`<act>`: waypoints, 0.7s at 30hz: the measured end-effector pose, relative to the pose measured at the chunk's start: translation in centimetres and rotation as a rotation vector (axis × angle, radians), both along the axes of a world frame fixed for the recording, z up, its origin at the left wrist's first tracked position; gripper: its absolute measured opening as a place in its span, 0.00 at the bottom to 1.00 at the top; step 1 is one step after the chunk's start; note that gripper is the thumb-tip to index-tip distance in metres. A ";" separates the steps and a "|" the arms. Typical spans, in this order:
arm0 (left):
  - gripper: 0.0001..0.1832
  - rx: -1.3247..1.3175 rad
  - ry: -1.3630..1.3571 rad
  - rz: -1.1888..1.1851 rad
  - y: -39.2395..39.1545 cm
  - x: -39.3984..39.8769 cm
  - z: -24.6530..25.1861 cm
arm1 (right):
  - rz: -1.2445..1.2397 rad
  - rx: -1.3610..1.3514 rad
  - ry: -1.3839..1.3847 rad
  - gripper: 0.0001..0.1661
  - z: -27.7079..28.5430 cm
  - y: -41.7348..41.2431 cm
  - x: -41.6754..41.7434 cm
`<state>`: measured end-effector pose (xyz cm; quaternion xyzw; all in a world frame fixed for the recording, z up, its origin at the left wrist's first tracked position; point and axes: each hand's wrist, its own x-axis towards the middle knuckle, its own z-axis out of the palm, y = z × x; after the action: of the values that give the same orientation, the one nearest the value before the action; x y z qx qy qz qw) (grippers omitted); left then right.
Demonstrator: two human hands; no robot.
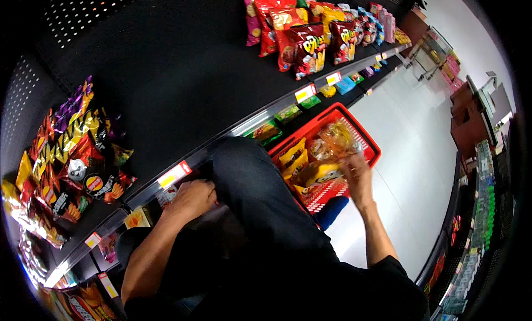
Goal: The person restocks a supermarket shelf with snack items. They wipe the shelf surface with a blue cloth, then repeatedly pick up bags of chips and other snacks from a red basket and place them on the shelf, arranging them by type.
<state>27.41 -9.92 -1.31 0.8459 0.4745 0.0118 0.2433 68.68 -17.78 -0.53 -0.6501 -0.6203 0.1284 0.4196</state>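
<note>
A red plastic shopping basket (376, 150) stands on the floor to the right of my bent knee. Inside it lie yellow snack bags (294, 159), a larger yellow bag (320, 172) and clear-wrapped packs (338, 135). My right hand (358, 171) is at the basket's right side, over its contents; it is blurred, and whether its fingers grip a pack cannot be told. My left hand (195, 198), its fingers curled, is beside my knee near the lower shelf's edge. Whether anything is in it is hidden.
A black shelf (178, 92) holds shiny chip bags (79, 167) at left and red snack bags (309, 51) farther back. Price tags (173, 174) line its edge, with packs on the lower shelf. A wire cart (430, 53) stands far back; another stocked shelf (474, 238) runs along the right.
</note>
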 end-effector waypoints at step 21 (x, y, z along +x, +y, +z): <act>0.44 0.432 -0.705 0.545 8.1 -4.6 5.5 | 0.515 0.550 -0.089 0.06 13.5 25.2 -24.5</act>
<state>22.84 -1.82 4.24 0.6667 0.5539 0.4584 0.1964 44.17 7.42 12.94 -0.3411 -0.7922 0.0302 0.5051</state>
